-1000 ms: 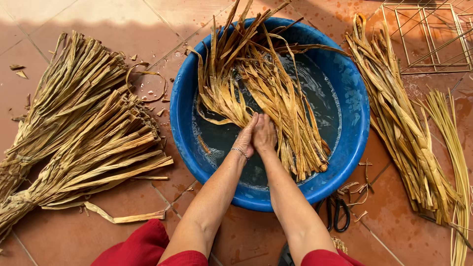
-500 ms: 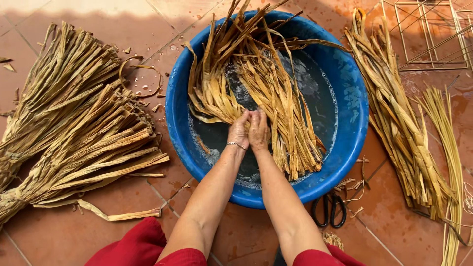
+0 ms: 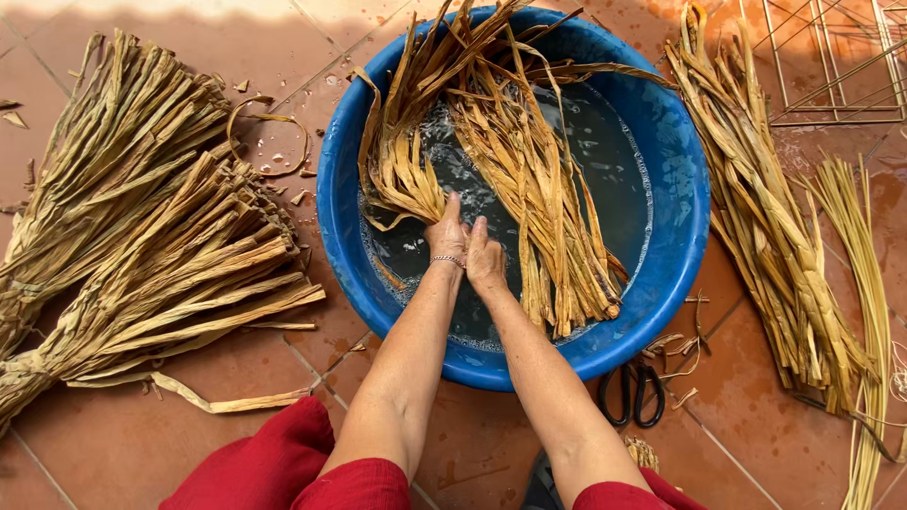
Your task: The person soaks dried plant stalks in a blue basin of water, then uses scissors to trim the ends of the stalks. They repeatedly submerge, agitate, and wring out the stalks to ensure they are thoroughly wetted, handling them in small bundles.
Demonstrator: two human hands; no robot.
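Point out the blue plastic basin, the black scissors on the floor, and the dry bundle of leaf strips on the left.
Round blue plastic basin [image 3: 682, 236], head view, on its right inner wall.
Black-handled scissors [image 3: 631, 395], head view, on the handle loops.
Dry tan bundle of leaf strips [image 3: 142, 255], head view, on the middle of the bundle.

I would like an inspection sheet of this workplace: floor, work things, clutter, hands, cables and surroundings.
Surface: terracotta tile floor, wet patches beside the basin.
Job's things: blue plastic basin holding water; dried leaf strips soak in it, their tops over the far rim.
Clutter: black-handled scissors by the basin's near edge; loose curled strip and small leaf scraps on the tiles.
Hands: left hand and right hand side by side in the water, at the wet strips; grip unclear. Bracelet on the left wrist.
Cables: nothing seen.
Surroundings: dry tied bundles on the left, damp bundle and thin stalks on the right, wire frame in the far corner.
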